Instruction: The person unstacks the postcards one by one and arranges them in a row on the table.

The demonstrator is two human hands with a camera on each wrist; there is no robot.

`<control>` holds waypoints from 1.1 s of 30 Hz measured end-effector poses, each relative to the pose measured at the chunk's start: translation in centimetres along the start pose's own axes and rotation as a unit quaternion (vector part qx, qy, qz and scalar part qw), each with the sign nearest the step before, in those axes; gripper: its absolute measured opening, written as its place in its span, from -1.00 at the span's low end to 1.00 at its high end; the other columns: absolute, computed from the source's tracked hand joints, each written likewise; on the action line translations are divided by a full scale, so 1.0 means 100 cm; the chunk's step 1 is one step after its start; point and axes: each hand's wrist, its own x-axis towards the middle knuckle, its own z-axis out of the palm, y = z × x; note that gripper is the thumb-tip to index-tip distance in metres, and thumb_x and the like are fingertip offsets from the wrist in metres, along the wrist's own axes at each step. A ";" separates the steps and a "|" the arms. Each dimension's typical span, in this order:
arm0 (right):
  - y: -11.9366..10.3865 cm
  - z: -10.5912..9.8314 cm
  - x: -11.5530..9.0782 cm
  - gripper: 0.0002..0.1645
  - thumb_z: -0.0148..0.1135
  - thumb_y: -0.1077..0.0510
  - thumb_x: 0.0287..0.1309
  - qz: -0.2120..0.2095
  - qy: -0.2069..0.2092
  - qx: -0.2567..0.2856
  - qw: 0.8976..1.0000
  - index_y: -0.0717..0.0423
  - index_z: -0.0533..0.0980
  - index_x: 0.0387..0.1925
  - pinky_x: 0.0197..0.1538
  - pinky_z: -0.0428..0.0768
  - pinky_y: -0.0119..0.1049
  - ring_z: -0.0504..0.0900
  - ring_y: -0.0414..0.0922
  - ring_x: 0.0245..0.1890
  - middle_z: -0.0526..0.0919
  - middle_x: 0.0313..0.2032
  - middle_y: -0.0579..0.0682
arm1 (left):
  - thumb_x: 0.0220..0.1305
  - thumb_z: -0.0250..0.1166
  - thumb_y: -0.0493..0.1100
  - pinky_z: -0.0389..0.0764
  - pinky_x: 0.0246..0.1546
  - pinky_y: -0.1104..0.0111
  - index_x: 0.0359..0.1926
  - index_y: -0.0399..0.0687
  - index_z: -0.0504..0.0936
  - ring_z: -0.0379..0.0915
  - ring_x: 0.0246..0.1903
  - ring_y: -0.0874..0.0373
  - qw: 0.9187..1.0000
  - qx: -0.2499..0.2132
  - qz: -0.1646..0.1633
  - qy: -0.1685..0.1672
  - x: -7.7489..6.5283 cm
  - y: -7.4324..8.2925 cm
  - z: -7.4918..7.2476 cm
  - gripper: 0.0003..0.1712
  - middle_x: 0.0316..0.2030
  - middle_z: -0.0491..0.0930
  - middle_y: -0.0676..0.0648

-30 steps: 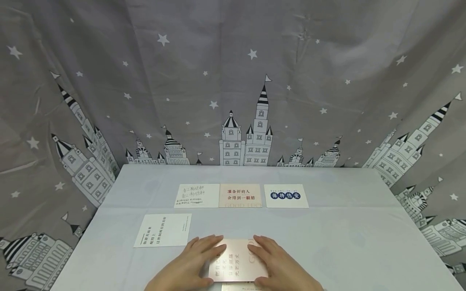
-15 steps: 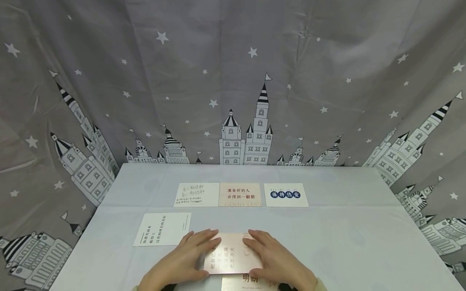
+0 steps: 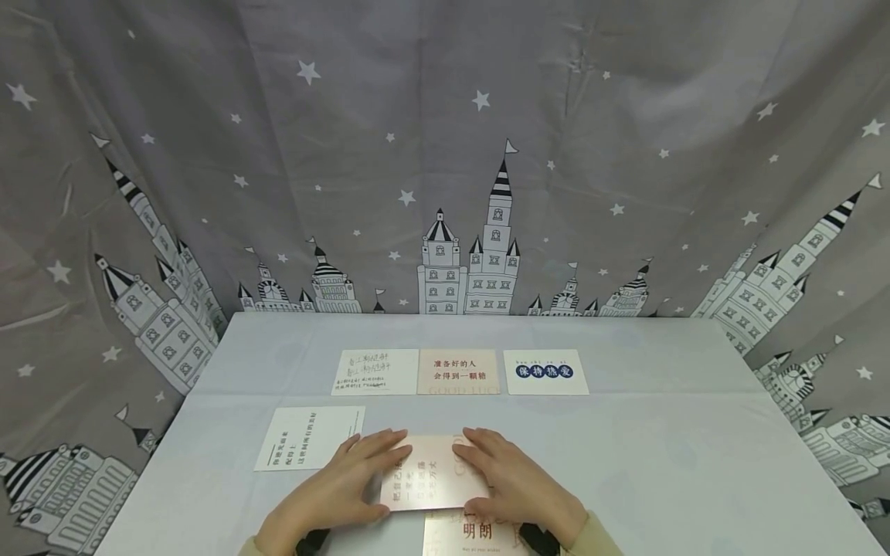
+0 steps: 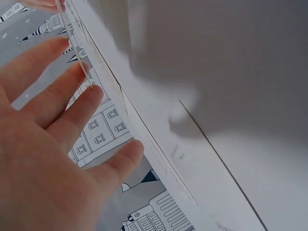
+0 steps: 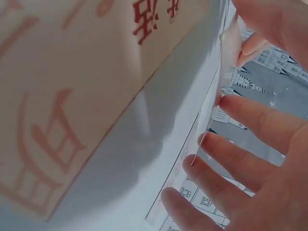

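Note:
Between both hands is a pale pink card (image 3: 436,480) with rows of Chinese characters running sideways and large faint letters. My left hand (image 3: 348,485) holds its left side, thumb at the near corner and fingertips by the far one. On the opposite side my right hand (image 3: 520,488) grips it the same way. Both wrist views show the card as a thin edge at the fingertips, raised above the table. A cream card with reddish-brown characters (image 3: 476,534) lies on the table nearest the person, its far part overlapped by the held card. A white card with sideways text (image 3: 316,436) lies beyond my left hand.
At the back lie a white card with handwriting (image 3: 375,372), a pinkish card with red characters (image 3: 459,371) beside it, and a white card with blue circles (image 3: 545,374). The white table (image 3: 667,463) ends at a grey curtain (image 3: 591,193) printed with castles.
Both hands have moved the pink card away from the person and slightly left. More of the cream card below it now shows. The other cards have stayed put.

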 end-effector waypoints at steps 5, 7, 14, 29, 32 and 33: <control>0.000 -0.001 0.008 -0.14 0.35 -0.16 0.04 0.004 -0.008 -0.009 1.000 0.09 0.34 0.32 0.31 0.27 -0.02 0.25 0.10 0.32 0.26 0.35 0.14 | -0.09 0.50 -0.04 0.04 0.23 -0.27 0.29 -0.12 0.43 0.10 0.33 -0.13 1.000 0.003 -0.010 -0.007 0.003 -0.004 -0.003 -0.13 0.35 0.25 -0.11; 0.000 -0.001 0.010 -0.14 0.35 -0.16 0.03 -0.002 -0.003 -0.013 1.000 0.10 0.34 0.32 0.30 0.28 -0.02 0.26 0.10 0.31 0.27 0.34 0.15 | -0.10 0.50 -0.04 0.05 0.23 -0.26 0.29 -0.14 0.43 0.10 0.33 -0.13 1.000 0.008 -0.009 -0.006 0.004 -0.007 -0.003 -0.13 0.35 0.25 -0.12; 0.000 0.001 0.020 -0.12 0.39 -0.15 -0.02 -0.012 0.004 -0.027 1.000 0.11 0.36 0.30 0.30 0.29 -0.04 0.28 0.11 0.30 0.29 0.32 0.18 | -0.10 0.49 -0.05 0.02 0.24 -0.26 0.27 -0.19 0.43 0.10 0.33 -0.18 1.000 0.005 -0.009 -0.005 0.004 -0.013 -0.005 -0.14 0.35 0.24 -0.16; 0.004 0.005 0.040 -0.14 0.38 -0.12 -0.01 0.004 -0.007 -0.028 1.000 0.08 0.36 0.31 0.32 0.26 -0.05 0.25 0.09 0.33 0.28 0.33 0.15 | -0.12 0.50 -0.12 0.02 0.21 -0.31 0.28 -0.18 0.42 0.09 0.33 -0.21 1.000 0.007 -0.026 -0.009 0.013 -0.026 -0.011 -0.13 0.35 0.25 -0.17; 0.004 0.004 0.044 -0.14 0.39 -0.13 -0.01 0.003 -0.009 -0.035 0.999 0.09 0.36 0.31 0.32 0.26 -0.07 0.24 0.09 0.33 0.28 0.33 0.15 | -0.12 0.50 -0.13 0.00 0.22 -0.32 0.28 -0.18 0.42 0.08 0.33 -0.21 0.999 0.003 -0.031 -0.009 0.015 -0.029 -0.012 -0.13 0.35 0.24 -0.17; 0.004 0.003 0.045 -0.14 0.38 -0.13 0.00 0.004 -0.011 -0.037 0.999 0.09 0.35 0.31 0.33 0.25 -0.08 0.24 0.09 0.33 0.28 0.33 0.15 | -0.13 0.50 -0.13 -0.01 0.22 -0.32 0.29 -0.18 0.42 0.08 0.33 -0.20 0.999 0.003 -0.032 -0.010 0.015 -0.030 -0.012 -0.13 0.35 0.24 -0.17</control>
